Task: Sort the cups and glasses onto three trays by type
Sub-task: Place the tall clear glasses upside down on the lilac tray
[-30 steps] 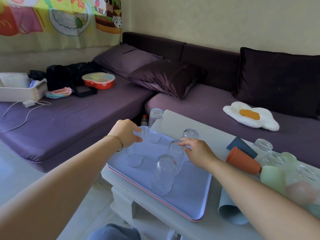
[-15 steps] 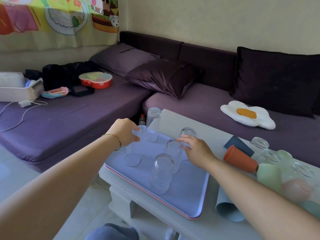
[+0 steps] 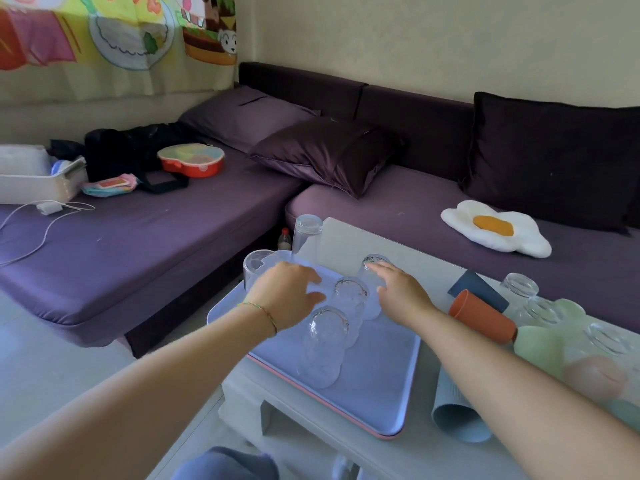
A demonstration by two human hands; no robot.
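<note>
Your left hand hovers empty and spread over the blue tray while your right hand, uncurled, touches its far glass; sorting clear glasses seems underway, so next reach right for the loose glasses beside the cups.

A fried-egg cushion lies well beyond the right grip. A red box sits far beyond the left grip.
</note>
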